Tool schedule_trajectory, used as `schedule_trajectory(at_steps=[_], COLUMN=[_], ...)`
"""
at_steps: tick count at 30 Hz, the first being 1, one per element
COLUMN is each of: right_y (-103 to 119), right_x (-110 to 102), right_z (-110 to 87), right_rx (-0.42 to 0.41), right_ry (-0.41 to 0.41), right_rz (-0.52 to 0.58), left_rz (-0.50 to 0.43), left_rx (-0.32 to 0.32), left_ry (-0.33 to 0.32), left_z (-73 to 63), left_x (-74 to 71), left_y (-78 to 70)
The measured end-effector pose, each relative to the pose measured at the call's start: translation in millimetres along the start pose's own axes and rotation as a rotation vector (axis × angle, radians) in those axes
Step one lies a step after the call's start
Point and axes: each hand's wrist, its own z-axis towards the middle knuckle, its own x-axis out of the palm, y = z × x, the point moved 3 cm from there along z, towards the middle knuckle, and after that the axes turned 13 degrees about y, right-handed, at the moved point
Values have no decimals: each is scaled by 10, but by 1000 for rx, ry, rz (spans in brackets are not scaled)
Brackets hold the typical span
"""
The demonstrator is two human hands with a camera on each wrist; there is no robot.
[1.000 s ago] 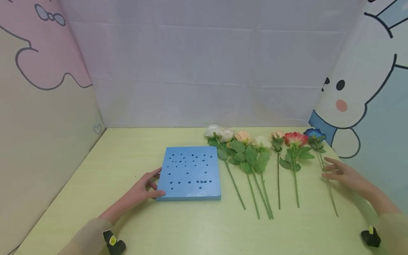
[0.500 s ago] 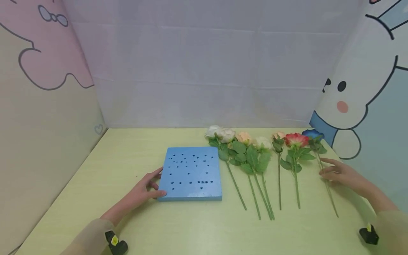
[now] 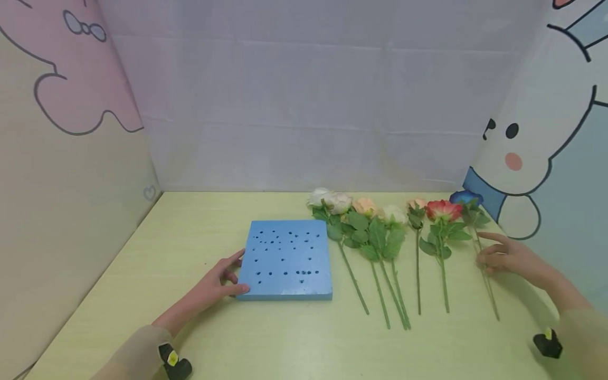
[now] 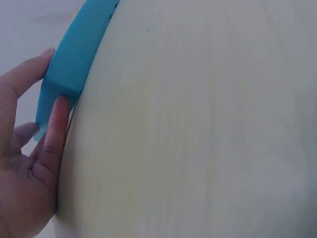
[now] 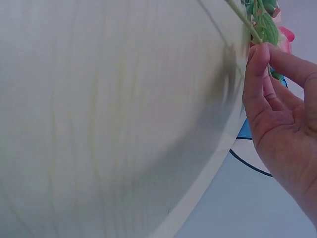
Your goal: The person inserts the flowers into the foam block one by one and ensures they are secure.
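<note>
In the head view, my left hand (image 3: 222,277) holds the left edge of a blue foam block (image 3: 285,258) whose top has many small holes. Its thumb lies on the near left corner and other fingers are at the side; the left wrist view shows them against the block (image 4: 69,64). At the right, my right hand (image 3: 515,261) pinches the green stem of a blue rose (image 3: 465,197) between thumb and index finger. That pinch on the stem (image 5: 246,22) shows up close in the right wrist view. The stem's lower end angles toward the table's front.
Several other artificial flowers lie between block and right hand: white ones (image 3: 320,197), a peach one (image 3: 364,206), a cream one (image 3: 393,214), a small peach one (image 3: 417,203) and a red one (image 3: 444,210). A white cloth wall (image 3: 304,105) stands behind the pale yellow table (image 3: 285,343).
My right hand has closed its fingers on the blue rose's stem, and the rose has shifted slightly left. My left hand stays at the block. The whole view has drifted slightly.
</note>
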Motion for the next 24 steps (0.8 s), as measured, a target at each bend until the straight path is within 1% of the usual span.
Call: schedule_trajectory(at_steps=[8,14,20,24], right_y=[83,217,436,631], right_x=[-96,-128,-94,-59], right_z=[40,77,158,203], right_rx=[-19,-52,-130,-160], right_ry=[-12,-28,-76,-118], right_rz=[-8,-10,-20,-66], left_rz=[-3,4,16,17], left_rx=[-10,-14,-3,12], left_ry=[-5,-8,-12,-13], left_z=[5,3,10,19], left_x=[-9,-8,-4,-3], left_y=[18,8,35,57])
